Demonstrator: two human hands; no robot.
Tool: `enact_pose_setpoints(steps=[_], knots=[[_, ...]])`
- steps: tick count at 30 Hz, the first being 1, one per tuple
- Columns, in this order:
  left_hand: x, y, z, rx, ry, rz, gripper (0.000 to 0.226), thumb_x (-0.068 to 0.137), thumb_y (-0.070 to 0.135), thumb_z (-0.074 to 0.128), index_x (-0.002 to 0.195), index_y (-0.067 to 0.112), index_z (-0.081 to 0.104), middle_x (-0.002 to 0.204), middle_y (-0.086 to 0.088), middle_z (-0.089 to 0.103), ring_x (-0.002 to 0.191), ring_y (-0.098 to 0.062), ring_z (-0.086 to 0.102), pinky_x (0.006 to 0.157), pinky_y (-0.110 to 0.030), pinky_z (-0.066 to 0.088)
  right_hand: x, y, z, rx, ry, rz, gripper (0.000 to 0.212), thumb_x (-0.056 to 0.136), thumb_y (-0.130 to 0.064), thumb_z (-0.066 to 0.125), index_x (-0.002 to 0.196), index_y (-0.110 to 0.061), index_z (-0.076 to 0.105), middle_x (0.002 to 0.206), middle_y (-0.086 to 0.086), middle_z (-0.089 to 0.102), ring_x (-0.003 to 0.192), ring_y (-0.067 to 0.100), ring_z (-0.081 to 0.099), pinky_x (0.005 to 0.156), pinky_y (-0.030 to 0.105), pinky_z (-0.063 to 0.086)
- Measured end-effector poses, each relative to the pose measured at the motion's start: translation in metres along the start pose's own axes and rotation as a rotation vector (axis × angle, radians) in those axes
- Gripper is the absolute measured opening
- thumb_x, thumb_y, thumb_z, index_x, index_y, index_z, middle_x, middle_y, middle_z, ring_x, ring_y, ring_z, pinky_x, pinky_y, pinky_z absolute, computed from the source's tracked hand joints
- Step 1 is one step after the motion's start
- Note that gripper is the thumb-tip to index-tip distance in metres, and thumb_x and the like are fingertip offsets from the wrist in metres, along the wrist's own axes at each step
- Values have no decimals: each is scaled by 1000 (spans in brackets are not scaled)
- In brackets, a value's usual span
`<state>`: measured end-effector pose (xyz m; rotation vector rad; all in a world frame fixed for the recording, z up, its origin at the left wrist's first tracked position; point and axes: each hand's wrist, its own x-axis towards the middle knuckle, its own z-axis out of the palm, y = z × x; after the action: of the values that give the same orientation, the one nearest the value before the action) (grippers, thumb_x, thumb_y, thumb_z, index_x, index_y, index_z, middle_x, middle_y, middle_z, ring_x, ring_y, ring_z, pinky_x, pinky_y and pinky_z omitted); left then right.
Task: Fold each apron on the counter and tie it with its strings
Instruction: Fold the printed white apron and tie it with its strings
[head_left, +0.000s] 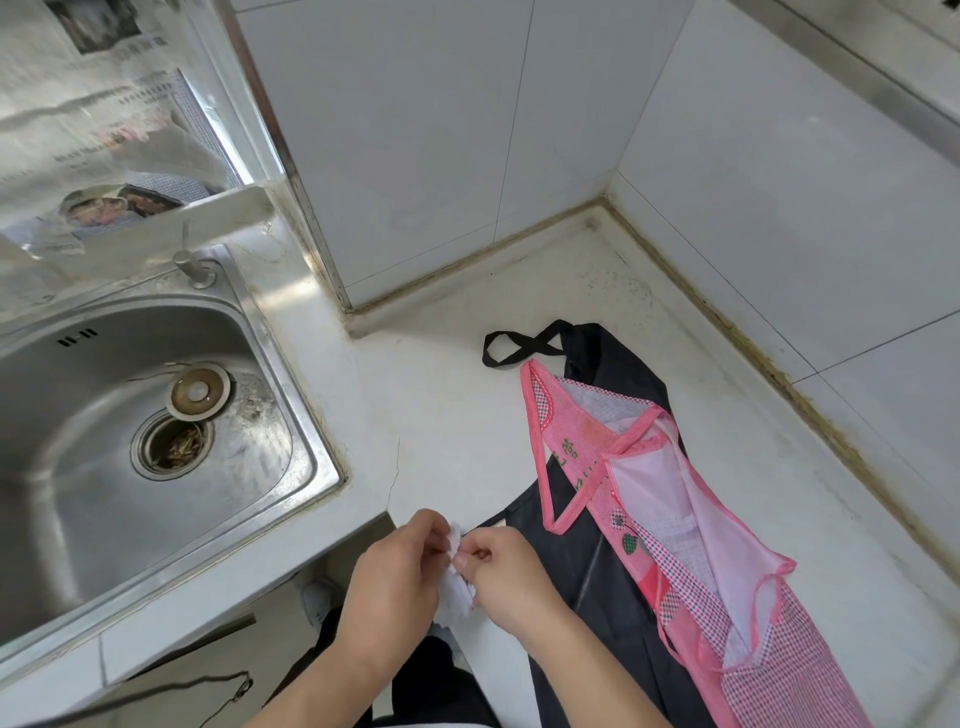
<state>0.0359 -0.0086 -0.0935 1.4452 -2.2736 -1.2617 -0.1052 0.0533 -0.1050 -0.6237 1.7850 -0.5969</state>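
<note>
A pink checked cloth apron (691, 525) lies spread over a black fabric apron (597, 551) on the white counter (441, 415), just right of my left hand (395, 577) and right hand (504, 577), whose fingers together pinch a small crumpled white cloth (457, 592).

Two aprons on the white stone counter (447, 415) at right, one pink checked fabric apron (691, 525) over one black fabric apron (582, 561); one small white crumpled cloth (457, 587) near, between two bare hands; one stainless steel sink (260, 405) left; one round metal drain plug (197, 391).
</note>
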Motion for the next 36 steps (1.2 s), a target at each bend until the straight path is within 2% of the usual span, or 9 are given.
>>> enact_pose_setpoints(steps=[3, 7, 11, 18, 21, 27, 29, 32, 36], knots=[[-2, 3, -2, -32, 38, 23, 25, 94, 15, 68, 96, 37, 56, 101, 21, 61, 93, 1, 65, 76, -18, 53, -1, 0, 2, 123, 33, 36, 26, 98, -15, 61, 74, -15, 71, 68, -8, 57, 68, 10, 55, 69, 29, 47], [-4, 1, -3, -41, -26, 93, 12, 91, 19, 72, 91, 30, 66, 108, 19, 54, 98, -3, 61, 75, -10, 45, -4, -1, 1, 144, 79, 23, 43, 100, -13, 59, 60, -28, 65, 58, -13, 49, 60, 7, 44, 60, 23, 38], [-1, -7, 2, -2, -22, 131, 7, 92, 17, 74, 87, 21, 73, 110, 23, 51, 103, 3, 57, 78, -7, 43, -6, 0, 2, 166, 114, 2, 28, 98, -12, 63, 75, -22, 74, 68, -11, 63, 65, 0, 56, 62, 13, 41], [7, -13, 8, 60, -27, 207, 20, 92, 6, 70, 77, 17, 61, 104, 18, 46, 88, -6, 58, 73, -22, 49, -8, 5, 4, 307, 201, 31, 14, 86, -4, 77, 87, -18, 77, 76, 2, 73, 65, 13, 68, 69, 34, 62], [7, -17, 12, 73, -29, 192, 20, 92, 4, 68, 78, 16, 60, 103, 20, 43, 86, -7, 57, 73, -23, 48, -10, 8, 9, 322, 269, 55, 25, 78, -6, 83, 88, -24, 68, 72, 2, 67, 64, 15, 66, 73, 42, 60], [2, -28, 15, 81, -72, 138, 28, 82, -10, 59, 78, 17, 54, 99, 19, 41, 85, -10, 54, 69, -18, 47, -13, 20, 17, 350, 359, 80, 30, 78, 4, 80, 90, -21, 68, 68, 3, 62, 62, 17, 64, 67, 33, 58], [1, -31, 14, 99, -78, 121, 32, 78, -13, 57, 76, 19, 52, 98, 20, 41, 83, -10, 54, 69, -22, 49, -14, 23, 18, 349, 362, 68, 30, 80, 8, 77, 91, -19, 69, 69, 6, 61, 61, 18, 65, 63, 31, 59], [2, -32, 14, 93, -76, 94, 30, 80, -12, 57, 75, 17, 51, 97, 19, 41, 80, -12, 53, 68, -28, 49, -16, 24, 15, 346, 376, 39, 29, 82, 13, 72, 91, -14, 69, 74, 17, 62, 61, 26, 70, 56, 22, 55], [5, -29, 13, 96, -64, 101, 28, 86, -8, 58, 75, 16, 50, 96, 17, 41, 78, -11, 53, 69, -30, 50, -17, 26, 13, 314, 395, 13, 29, 83, 12, 72, 90, -17, 68, 79, 23, 64, 63, 28, 72, 59, 21, 56]])
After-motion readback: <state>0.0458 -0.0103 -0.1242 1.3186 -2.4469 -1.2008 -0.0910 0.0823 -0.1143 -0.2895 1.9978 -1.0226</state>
